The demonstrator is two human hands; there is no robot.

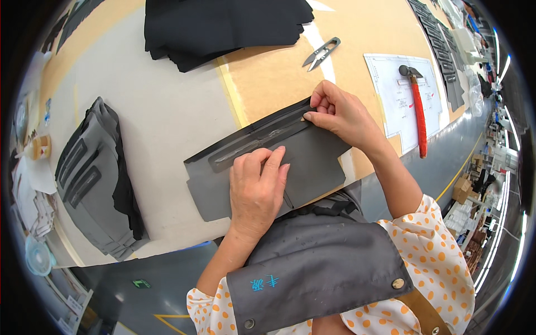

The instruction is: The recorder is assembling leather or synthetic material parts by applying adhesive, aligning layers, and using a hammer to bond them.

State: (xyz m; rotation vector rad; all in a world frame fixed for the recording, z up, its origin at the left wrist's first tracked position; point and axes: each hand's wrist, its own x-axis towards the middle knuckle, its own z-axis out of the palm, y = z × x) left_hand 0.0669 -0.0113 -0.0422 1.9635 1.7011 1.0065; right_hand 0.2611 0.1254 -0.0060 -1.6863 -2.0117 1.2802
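Note:
A dark grey fabric panel (312, 159) lies at a slant near the table's front edge. Along its far side runs a black edge strip, and a long slot-shaped piece (265, 138) with a shiny, crinkled middle sits on it. My left hand (255, 187) rests on the panel's near middle, fingers bent, fingertips just below the slot piece, thumb apart from the index finger. At the right end of the panel, the thumb and index finger of my right hand (335, 111) pinch its far edge. The exact bit between those fingertips is partly hidden.
Thread snips (321, 54) lie beyond my right hand. A red-handled hammer (419, 111) rests on a printed paper sheet (385, 84) at right. Black fabric pieces (223, 28) are stacked at the far side, and a pile of grey panels (92, 184) stands at left.

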